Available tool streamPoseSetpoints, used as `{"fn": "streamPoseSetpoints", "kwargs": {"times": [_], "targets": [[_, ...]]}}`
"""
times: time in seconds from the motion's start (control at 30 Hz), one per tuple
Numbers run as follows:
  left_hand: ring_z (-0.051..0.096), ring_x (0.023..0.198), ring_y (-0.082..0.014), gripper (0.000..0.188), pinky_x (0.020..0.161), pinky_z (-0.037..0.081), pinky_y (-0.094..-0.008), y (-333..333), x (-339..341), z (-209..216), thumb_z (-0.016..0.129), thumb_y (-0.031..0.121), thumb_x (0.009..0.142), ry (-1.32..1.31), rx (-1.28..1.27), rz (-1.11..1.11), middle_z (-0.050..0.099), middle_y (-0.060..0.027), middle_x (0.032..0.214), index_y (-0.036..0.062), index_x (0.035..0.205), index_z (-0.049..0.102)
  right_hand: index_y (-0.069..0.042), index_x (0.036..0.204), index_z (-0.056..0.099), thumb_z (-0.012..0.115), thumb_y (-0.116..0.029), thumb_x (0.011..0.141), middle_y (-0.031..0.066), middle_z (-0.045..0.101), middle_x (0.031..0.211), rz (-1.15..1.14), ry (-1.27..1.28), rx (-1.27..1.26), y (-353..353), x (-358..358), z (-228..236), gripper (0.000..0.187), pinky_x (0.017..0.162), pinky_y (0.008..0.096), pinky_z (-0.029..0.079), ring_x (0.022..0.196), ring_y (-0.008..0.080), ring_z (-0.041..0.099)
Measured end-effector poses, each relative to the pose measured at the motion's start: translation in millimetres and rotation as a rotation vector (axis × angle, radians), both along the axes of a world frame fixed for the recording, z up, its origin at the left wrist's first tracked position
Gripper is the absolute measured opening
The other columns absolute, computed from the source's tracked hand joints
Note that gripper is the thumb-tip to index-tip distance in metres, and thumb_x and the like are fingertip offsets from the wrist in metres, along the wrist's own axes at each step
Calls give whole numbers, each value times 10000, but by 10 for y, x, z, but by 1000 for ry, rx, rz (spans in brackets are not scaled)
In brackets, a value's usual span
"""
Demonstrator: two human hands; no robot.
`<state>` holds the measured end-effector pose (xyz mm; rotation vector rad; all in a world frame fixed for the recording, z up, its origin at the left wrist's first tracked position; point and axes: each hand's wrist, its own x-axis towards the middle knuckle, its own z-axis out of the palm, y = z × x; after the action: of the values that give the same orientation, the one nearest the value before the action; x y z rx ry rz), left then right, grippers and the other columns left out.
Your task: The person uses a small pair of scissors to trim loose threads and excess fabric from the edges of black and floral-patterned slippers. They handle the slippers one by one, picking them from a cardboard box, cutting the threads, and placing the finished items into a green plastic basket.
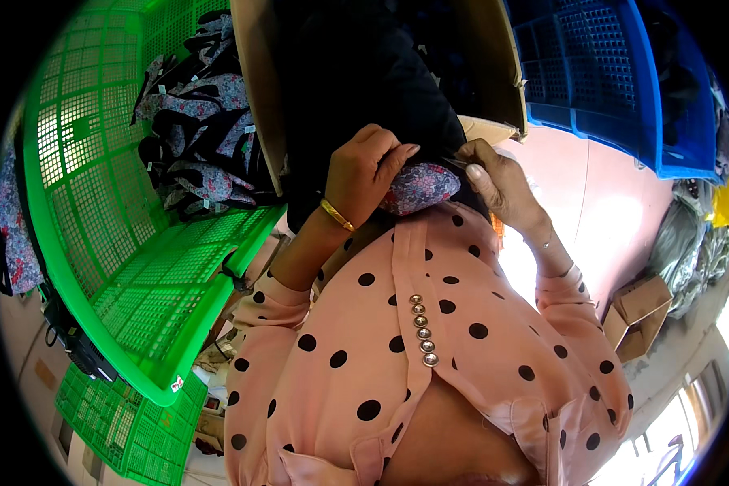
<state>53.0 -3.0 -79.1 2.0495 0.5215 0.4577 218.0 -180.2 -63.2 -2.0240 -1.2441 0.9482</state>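
Observation:
A floral bra [424, 188] in grey-blue and red lies in my lap, its rounded cup showing against dark cloth. My left hand [366, 172] is closed at the cup's left side, thumb pressed toward curled fingers, gripping the bra's edge. On the other side my right hand [504, 185] pinches at the bra's far right edge. A thin pale strip shows between its thumb and fingers; I cannot make out what it is. Black fabric [381, 89] spreads over my legs and hides the rest of the bra.
At left a large green crate [150, 267] holds several black and floral bras [206, 121] with small white tags. An open cardboard box [494, 61] stands ahead, with blue crates [595, 73] to its right. Another green crate [130, 425] and a small carton [638, 316] sit lower down.

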Motion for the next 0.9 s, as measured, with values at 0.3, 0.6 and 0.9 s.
{"fn": "streamPoseSetpoints", "kwargs": {"times": [0.3,0.6,0.9], "targets": [[540,553,-242,175,503,433,-321,-53,31,4,679,158,889,-35,42,39,549,-88,728,41,787,597,-76,736,592,580,-514,895,95,561,537,272,-370,-64,369,36,171,467,494,362,457,536,280,613],[577,583,-120,197,537,451,-235,7,8,-66,598,122,956,3,-374,172,590,-41,746,6,800,567,-51,899,637,595,-442,925,135,581,653,-103,26,47,344,116,-152,394,547,352,445,603,274,598],[583,657,-209,180,577,466,-299,43,-250,293,668,139,893,126,34,244,622,-119,828,14,1013,622,-2,1024,641,761,-212,845,52,627,807,-150,435,-15,62,18,-351,301,699,245,472,756,93,563]]}}
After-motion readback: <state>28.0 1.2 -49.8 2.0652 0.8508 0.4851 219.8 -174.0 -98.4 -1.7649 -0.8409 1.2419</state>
